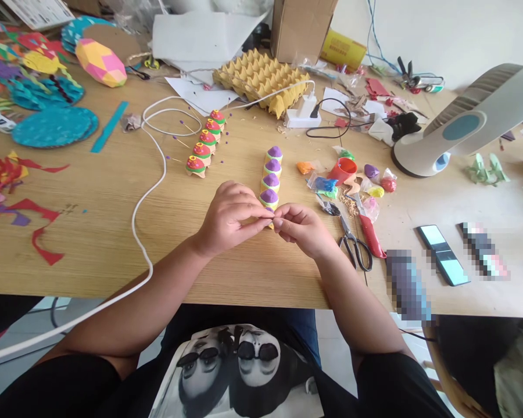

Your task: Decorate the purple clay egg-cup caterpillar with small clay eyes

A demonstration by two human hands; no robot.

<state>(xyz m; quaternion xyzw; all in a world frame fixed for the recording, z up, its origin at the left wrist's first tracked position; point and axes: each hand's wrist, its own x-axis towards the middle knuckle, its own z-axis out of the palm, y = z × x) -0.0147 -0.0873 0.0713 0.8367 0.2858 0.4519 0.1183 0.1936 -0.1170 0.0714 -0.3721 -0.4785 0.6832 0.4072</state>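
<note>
My left hand (230, 217) and my right hand (303, 228) meet fingertip to fingertip over the near end of a row of egg-carton cups (271, 181). These cups are yellowish and white, capped with purple clay. Both hands are closed in a pinch; whatever sits between the fingertips is too small or hidden to name. The nearest cup is partly covered by my fingers. To the left stands a second egg-carton row (207, 139), coloured red and green with yellow rings on top. Toothpick-like sticks with purple tips poke out from its sides.
Right of my hands lie scissors (355, 247), a red-handled cutter (372, 235), a red cup (343, 169) and bagged clay. A white cable (136, 215) crosses the left side. Behind are a yellow egg tray (261, 78) and power strip (303, 118); a fan (457, 125) stands right.
</note>
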